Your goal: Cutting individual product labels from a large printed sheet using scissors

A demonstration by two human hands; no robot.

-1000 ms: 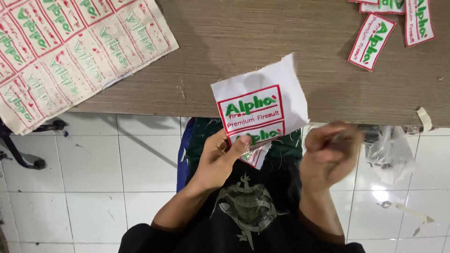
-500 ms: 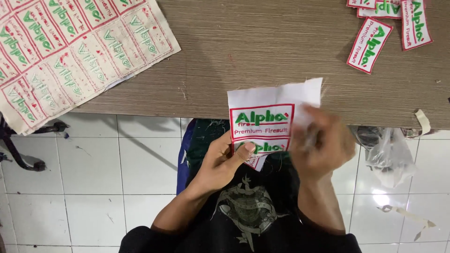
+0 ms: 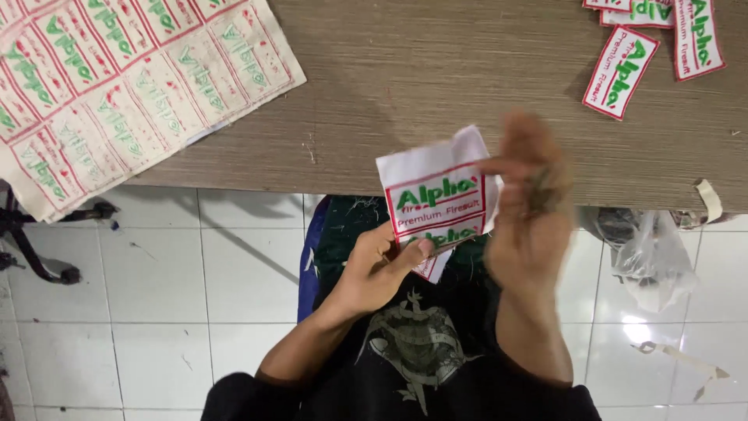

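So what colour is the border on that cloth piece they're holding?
Red, framing green lettering on the white cloth piece, held by the left hand; head view.

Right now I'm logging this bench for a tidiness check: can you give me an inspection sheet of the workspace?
Surface: brown wood-grain tabletop, scuffed near its front edge.
Job's things: white fabric piece with red-bordered green-lettered embroidered patches, pinched from below by the left hand.
Clutter: large uncut sheet of the same patches overhanging the left edge; cut-out patches at far right.
Grippers: right hand raised beside the fabric, motion-blurred; what it holds cannot be told.
Cables: nothing seen.
Surroundings: white tiled floor; clear plastic bag hanging below the table edge; scraps on the tiles.
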